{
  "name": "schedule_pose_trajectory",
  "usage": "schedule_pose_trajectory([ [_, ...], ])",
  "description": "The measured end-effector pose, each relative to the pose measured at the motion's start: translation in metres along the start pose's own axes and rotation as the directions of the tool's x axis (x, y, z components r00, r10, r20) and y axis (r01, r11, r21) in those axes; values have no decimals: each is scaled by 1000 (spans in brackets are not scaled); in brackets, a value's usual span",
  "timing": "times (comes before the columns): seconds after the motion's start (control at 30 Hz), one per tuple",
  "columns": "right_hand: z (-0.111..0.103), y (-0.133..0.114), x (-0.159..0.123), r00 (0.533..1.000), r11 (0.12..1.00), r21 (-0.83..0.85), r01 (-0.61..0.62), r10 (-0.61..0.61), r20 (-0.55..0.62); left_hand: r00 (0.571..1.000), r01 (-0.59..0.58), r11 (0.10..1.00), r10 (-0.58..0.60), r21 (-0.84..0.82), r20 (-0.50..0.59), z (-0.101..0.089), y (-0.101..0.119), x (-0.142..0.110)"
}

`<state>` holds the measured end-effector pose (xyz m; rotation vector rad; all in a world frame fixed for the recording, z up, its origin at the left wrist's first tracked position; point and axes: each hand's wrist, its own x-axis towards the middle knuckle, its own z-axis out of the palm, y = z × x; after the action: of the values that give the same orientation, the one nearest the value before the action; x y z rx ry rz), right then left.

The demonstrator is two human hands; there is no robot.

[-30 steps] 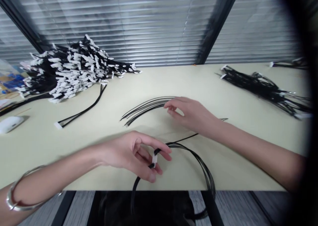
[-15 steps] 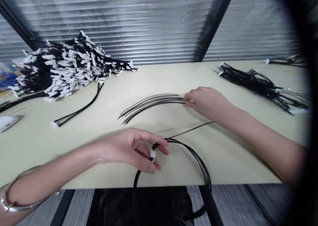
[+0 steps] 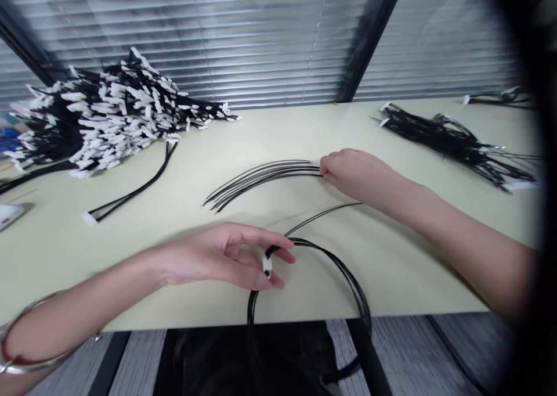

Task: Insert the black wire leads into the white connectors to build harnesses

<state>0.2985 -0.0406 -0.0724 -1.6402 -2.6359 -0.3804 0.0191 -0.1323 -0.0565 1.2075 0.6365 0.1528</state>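
My left hand (image 3: 226, 256) is closed around a white connector (image 3: 267, 265), its thumb on the lower side and its fingers behind. Black wires (image 3: 348, 277) run out of this connector in loops that hang over the table's front edge. From the same place thin wires (image 3: 319, 214) stretch right, passing beneath my right forearm. Further back, several loose black wires (image 3: 261, 176) lie in a curved row with small metal tips at their left ends. My right hand (image 3: 354, 172) pinches the right ends of some of them; its fingertips are partly hidden.
At the back left rises a big pile of black cables with white connectors (image 3: 126, 108). One finished-looking cable (image 3: 150, 184) lies before it. A bundle of black wires (image 3: 439, 137) rests at the right. Window blinds (image 3: 270, 36) stand behind the table (image 3: 278, 129).
My right fingers have closed more tightly on the ends of the loose wires. In my left hand the connector has shifted slightly, and the wire loop below it has swung a little right.
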Motion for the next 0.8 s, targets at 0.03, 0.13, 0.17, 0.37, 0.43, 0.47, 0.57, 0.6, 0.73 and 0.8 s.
schedule_pose_trajectory([
  [0.03,0,-1,0,1000,1000,13,-9,9,-6,1000,-1,1000,1,1,-1,0,0,0],
  [0.13,1,-4,0,999,996,83,-37,39,-26,1000,0,1000,0,6,-6,-1,-2,1],
  [0.17,1,-4,1,998,992,118,-50,54,-30,1000,-1,1000,1,8,-7,-1,-2,1],
  [0.37,-9,6,2,989,887,444,-129,150,-11,1000,-2,1000,2,-8,-20,1,0,1],
  [0.43,-19,2,-1,993,817,566,-111,110,36,1000,3,1000,-3,-14,-22,1,0,1],
  [0.47,-25,-2,-3,995,739,666,-103,73,73,1000,7,1000,-7,-18,-22,1,0,1],
  [0.57,-43,-27,-15,978,163,972,-171,-90,188,1000,14,999,-14,-30,-18,1,-1,1],
  [0.6,-48,-37,-20,967,-35,976,-213,-149,205,1000,16,999,-16,-34,-21,2,-1,1],
  [0.73,-61,-78,-41,917,-240,924,-296,-343,205,999,-7,998,4,-63,-49,2,0,1],
  [0.8,-62,-92,-50,939,-136,958,-254,-272,211,999,-15,996,11,-83,-50,3,1,0],
])
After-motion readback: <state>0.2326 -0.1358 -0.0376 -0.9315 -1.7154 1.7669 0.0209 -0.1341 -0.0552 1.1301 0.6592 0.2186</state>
